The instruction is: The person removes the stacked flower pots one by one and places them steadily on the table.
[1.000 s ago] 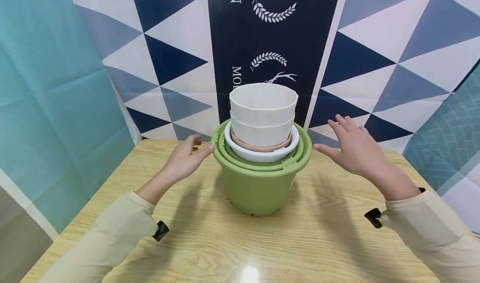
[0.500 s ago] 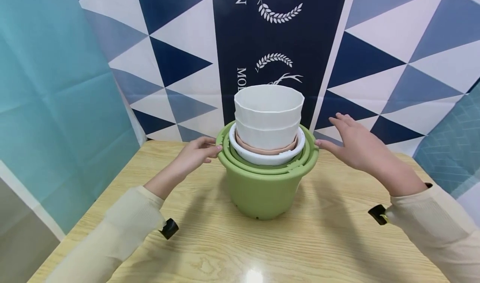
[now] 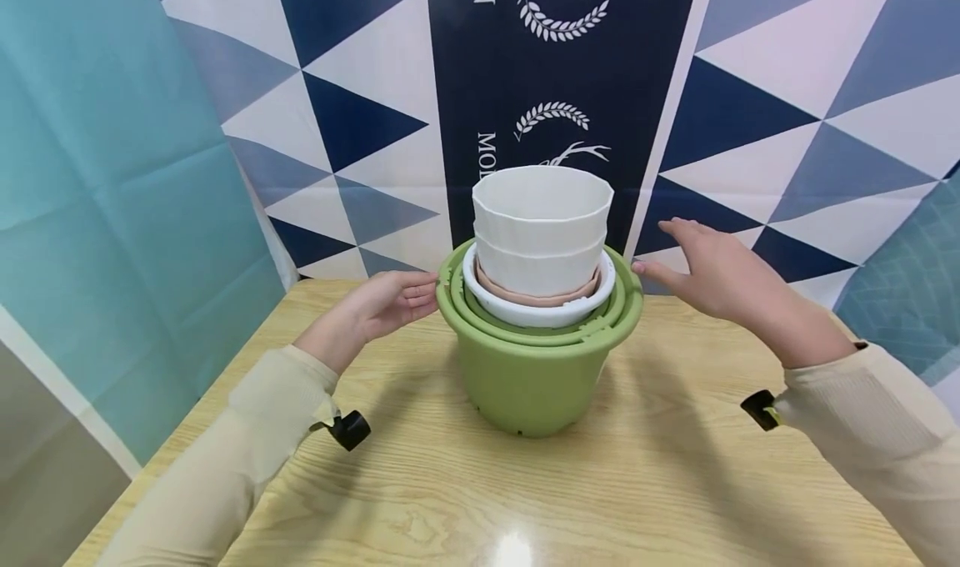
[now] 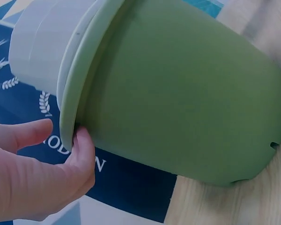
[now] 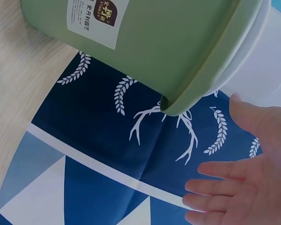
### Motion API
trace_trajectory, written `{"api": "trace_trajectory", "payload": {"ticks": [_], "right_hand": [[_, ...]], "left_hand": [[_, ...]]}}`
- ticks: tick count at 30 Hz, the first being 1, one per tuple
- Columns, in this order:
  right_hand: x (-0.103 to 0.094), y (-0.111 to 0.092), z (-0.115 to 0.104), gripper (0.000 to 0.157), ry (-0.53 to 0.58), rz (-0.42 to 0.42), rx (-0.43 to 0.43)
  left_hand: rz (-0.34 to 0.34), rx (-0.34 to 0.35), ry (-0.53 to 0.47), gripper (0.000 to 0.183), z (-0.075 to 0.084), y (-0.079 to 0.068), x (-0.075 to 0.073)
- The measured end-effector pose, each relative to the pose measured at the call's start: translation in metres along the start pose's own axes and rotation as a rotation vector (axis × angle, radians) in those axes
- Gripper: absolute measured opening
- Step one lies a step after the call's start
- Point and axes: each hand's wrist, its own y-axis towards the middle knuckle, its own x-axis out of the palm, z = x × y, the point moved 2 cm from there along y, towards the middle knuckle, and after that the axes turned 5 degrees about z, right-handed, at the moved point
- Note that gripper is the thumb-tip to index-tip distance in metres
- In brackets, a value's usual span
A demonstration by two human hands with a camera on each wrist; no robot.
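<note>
A large green flower pot [image 3: 528, 383] stands upright on the table, with another green rim nested inside it. In that sit a white round-rimmed pot [image 3: 517, 313], a pinkish pot [image 3: 534, 300] and, on top, a tall white faceted pot [image 3: 542, 242]. My left hand [image 3: 378, 304] is at the left of the green rim; in the left wrist view its fingertips [image 4: 84, 140] touch beneath the rim while the thumb stays apart from it. My right hand [image 3: 716, 275] holds nothing, its fingers extended just off the right rim, as the right wrist view also shows.
The wooden table [image 3: 450, 500] runs up to a patterned cloth backdrop [image 3: 360, 108]. A teal cloth [image 3: 112, 200] hangs at the left. A white label [image 5: 97, 21] is on the green pot's side. Black wrist cameras [image 3: 349, 430] hang at both cuffs.
My left hand has come to the green rim and turned, its fingers reaching beneath it and the thumb drawn away. My right hand stays beside the right rim. The view has shifted slightly.
</note>
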Motion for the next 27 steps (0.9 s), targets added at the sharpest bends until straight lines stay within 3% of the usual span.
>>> {"api": "trace_trajectory", "payload": {"ticks": [3, 6, 10, 16, 23, 27], "right_hand": [[-0.001, 0.002, -0.001, 0.096, 0.009, 0.003, -0.006], [-0.003, 0.003, -0.004, 0.095, 0.009, 0.008, -0.013], [-0.01, 0.005, -0.008, 0.092, -0.005, 0.018, -0.019], [-0.031, 0.01, -0.013, 0.084, -0.01, 0.051, -0.041], [-0.048, 0.012, -0.026, 0.076, 0.018, 0.103, -0.129], [-0.055, 0.013, -0.033, 0.076, 0.006, 0.097, -0.137]], "left_hand": [[-0.02, -0.037, -0.078, 0.014, -0.001, 0.005, -0.001], [-0.036, -0.059, -0.098, 0.012, -0.002, 0.01, 0.0], [-0.033, -0.092, -0.1, 0.009, 0.0, 0.015, 0.005], [0.002, -0.081, -0.09, 0.01, 0.009, 0.019, 0.012], [0.015, -0.115, -0.079, 0.011, 0.004, 0.019, 0.009], [0.007, -0.11, -0.084, 0.01, 0.001, 0.02, 0.007]]}}
